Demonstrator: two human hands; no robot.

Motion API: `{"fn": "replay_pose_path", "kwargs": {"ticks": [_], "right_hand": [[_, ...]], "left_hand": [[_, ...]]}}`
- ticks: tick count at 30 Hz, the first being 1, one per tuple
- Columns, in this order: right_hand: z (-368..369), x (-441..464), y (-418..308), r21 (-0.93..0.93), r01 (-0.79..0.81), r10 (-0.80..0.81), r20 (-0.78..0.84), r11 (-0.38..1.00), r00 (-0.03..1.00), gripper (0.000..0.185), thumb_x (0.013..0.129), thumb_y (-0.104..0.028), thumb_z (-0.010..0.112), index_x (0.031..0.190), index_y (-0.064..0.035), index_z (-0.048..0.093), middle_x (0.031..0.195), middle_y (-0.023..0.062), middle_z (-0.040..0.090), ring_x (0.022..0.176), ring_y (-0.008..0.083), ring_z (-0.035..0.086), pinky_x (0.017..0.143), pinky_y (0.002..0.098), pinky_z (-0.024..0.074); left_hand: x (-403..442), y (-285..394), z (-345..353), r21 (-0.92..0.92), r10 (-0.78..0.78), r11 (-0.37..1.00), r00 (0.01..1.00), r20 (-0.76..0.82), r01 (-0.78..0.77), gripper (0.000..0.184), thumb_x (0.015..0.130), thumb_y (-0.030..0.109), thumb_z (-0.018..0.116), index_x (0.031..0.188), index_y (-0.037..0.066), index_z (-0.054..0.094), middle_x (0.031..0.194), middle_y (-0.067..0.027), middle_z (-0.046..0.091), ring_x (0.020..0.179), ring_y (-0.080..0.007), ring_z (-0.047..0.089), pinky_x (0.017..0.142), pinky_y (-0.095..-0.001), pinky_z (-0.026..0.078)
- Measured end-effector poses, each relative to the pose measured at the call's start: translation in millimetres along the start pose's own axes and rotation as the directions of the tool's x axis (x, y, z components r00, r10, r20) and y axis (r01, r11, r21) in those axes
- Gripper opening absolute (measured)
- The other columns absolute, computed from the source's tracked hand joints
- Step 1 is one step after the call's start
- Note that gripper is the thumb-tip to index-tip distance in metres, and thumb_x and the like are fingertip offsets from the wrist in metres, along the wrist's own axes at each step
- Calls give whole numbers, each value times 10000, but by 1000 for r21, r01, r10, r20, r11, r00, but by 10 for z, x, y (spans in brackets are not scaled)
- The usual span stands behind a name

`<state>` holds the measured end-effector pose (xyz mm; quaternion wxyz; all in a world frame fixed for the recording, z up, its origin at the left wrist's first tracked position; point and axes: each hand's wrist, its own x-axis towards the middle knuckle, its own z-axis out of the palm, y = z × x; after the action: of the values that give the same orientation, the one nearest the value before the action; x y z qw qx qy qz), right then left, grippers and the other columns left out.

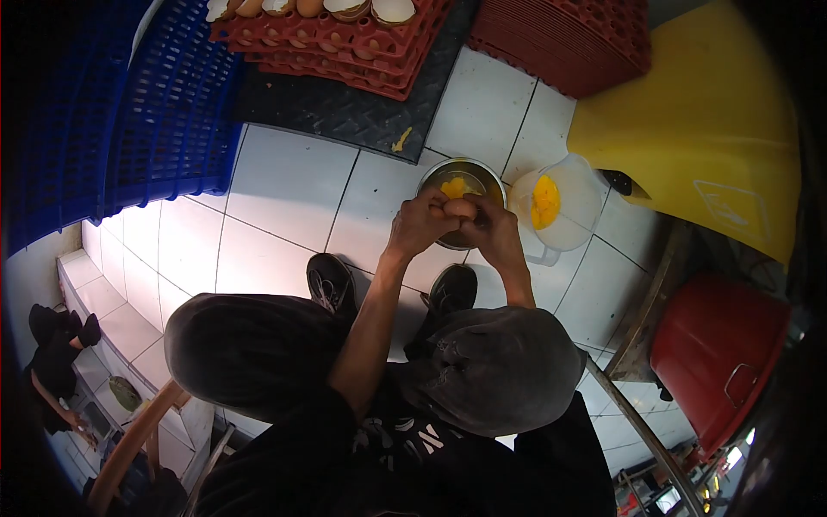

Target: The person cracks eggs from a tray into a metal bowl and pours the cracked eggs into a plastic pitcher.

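Observation:
My left hand (419, 226) and my right hand (494, 231) are together over a round metal bowl (494, 172) on the floor. Between their fingertips is a brown egg (461, 208), gripped from both sides; the fingers hide part of its shell, so I cannot tell how far it is cracked. Inside the bowl, a yellow yolk (453, 187) shows just beyond the fingers. Right of the bowl stands a translucent plastic jug (579, 220) with its handle toward me. Several yolks (544, 202) lie in it.
Red egg trays (379, 73) bearing eggs and broken shells rest on a dark mat (301, 108). More red trays (560, 43) are stacked beyond. Blue crates (172, 103) stand left; a yellow plastic object (689, 121) and red tub (719, 349) are right. Another person (59, 370) is far left.

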<state>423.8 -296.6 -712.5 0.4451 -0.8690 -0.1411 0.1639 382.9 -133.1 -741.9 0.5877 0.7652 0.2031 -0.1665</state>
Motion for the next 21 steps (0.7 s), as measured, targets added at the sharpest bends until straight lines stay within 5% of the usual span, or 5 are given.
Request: {"fn": "replay_pose_path", "kwargs": {"ticks": [21], "right_hand": [[16,-33,190,61,-47,45,30,997,999,393,719,-73,730,1101,-47,646,958,170,683,897,291,678,789,342,532]], "left_hand": [[-60,102,-14,64,4,998,999,-45,-2,438,657,285,756,1068,153,688,904,-91,706,853,-246,680,775,-340,519]]}}
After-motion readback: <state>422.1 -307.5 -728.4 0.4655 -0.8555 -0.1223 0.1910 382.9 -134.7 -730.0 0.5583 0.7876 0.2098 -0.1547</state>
